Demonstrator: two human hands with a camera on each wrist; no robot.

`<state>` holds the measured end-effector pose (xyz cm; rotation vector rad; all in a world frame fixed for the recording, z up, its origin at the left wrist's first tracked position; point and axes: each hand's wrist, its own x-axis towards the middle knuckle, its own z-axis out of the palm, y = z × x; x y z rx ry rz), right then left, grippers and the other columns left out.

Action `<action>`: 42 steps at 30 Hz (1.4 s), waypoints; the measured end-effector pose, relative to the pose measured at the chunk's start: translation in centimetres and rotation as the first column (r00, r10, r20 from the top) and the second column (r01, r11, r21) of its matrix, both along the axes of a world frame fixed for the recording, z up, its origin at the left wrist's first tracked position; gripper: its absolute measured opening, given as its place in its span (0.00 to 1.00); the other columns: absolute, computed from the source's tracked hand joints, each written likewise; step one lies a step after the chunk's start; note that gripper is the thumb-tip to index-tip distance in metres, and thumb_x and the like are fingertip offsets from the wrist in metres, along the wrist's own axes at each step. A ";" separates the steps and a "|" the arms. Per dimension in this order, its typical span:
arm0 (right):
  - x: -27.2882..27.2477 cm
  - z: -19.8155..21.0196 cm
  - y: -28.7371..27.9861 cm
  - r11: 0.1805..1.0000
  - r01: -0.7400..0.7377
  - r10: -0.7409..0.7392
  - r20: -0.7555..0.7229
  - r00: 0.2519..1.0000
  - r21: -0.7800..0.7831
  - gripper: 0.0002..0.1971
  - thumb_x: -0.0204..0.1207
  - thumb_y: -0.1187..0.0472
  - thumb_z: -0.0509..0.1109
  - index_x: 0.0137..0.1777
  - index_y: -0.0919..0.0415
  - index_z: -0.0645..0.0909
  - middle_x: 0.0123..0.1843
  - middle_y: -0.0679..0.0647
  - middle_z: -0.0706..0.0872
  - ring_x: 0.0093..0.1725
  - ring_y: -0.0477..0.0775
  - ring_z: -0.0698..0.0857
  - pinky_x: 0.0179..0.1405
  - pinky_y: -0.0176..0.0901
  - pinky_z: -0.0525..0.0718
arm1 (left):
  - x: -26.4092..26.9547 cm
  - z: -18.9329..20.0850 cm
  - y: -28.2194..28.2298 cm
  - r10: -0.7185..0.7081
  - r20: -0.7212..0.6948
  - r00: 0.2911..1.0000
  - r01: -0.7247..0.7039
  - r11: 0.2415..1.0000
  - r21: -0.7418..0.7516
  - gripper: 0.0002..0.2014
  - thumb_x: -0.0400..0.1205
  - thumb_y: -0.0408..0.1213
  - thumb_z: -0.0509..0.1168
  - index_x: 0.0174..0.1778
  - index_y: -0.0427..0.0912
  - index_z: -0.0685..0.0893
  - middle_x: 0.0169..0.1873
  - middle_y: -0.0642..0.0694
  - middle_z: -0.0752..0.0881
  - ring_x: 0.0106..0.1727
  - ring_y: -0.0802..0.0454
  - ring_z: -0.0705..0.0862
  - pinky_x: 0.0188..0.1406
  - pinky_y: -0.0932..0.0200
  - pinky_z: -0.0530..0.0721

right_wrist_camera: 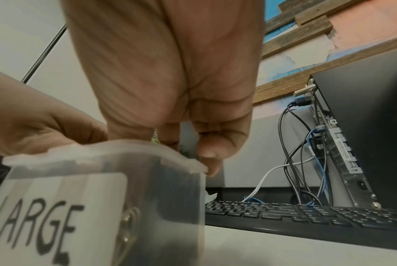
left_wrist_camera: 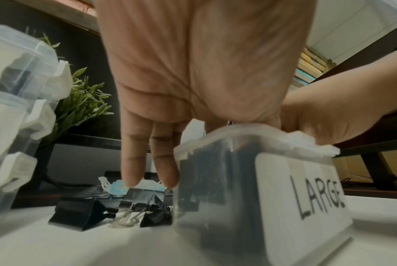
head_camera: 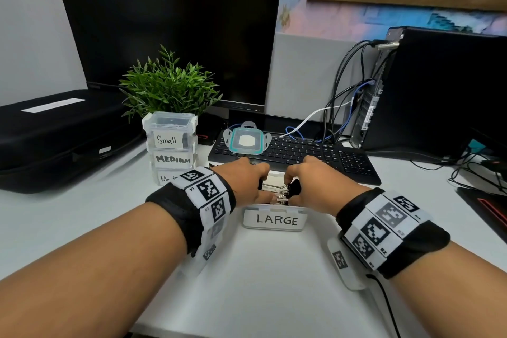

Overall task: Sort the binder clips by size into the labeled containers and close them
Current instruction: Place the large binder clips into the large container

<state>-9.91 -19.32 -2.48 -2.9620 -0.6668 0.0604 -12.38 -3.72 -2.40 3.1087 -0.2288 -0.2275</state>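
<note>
The open clear container labelled LARGE point(head_camera: 274, 219) stands mid-desk, filled with black binder clips point(head_camera: 282, 195) with silver handles. Both hands reach into it from above. My right hand point(head_camera: 292, 184) pinches a black clip at the container's right side, its fingers point(right_wrist_camera: 206, 144) curled over the rim. My left hand point(head_camera: 263, 186) has its thumb lying on the silver handles. Two of its fingers point(left_wrist_camera: 133, 162) hang straight down outside the container's left wall point(left_wrist_camera: 193, 198), and the rest are hidden. Loose black clips point(left_wrist_camera: 79, 214) lie on the desk left of the container.
A teal-sealed lid point(head_camera: 246, 141) lies on the keyboard point(head_camera: 315, 159) behind the container. Closed containers labelled Small point(head_camera: 170, 129) and Medium point(head_camera: 172, 160) are stacked at the left before a plant point(head_camera: 170, 85). A monitor, a black case, a computer tower point(head_camera: 439, 90) and cables surround the desk.
</note>
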 end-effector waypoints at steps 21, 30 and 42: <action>1.7 0.3 -0.3 0.987 -0.154 0.149 -0.113 0.982 -0.036 0.14 0.69 0.53 0.77 0.54 0.48 0.81 0.60 0.47 0.77 0.59 0.50 0.80 0.60 0.43 0.79 | 0.1 -0.6 0.0 0.016 0.004 1.000 -0.016 1.000 -0.004 0.24 0.82 0.58 0.57 0.69 0.49 0.67 0.62 0.40 0.71 0.57 0.40 0.80 0.50 0.50 0.78; 1.4 0.0 -0.6 0.987 -0.163 0.161 -0.089 0.983 -0.013 0.12 0.71 0.54 0.75 0.53 0.49 0.80 0.51 0.48 0.83 0.51 0.50 0.82 0.52 0.44 0.82 | 0.4 -0.9 0.7 0.001 -0.025 1.000 -0.002 0.999 -0.050 0.24 0.81 0.59 0.57 0.71 0.54 0.67 0.65 0.43 0.69 0.57 0.42 0.80 0.58 0.45 0.81; 1.4 0.0 -1.0 0.977 -0.194 0.202 -0.097 0.974 0.086 0.12 0.75 0.62 0.72 0.57 0.49 0.85 0.65 0.47 0.76 0.65 0.49 0.77 0.63 0.39 0.74 | 2.1 -1.3 1.8 -0.185 -0.033 0.982 0.173 0.959 -0.226 0.03 0.82 0.43 0.60 0.46 0.56 0.78 0.72 0.51 0.66 0.69 0.51 0.73 0.69 0.49 0.73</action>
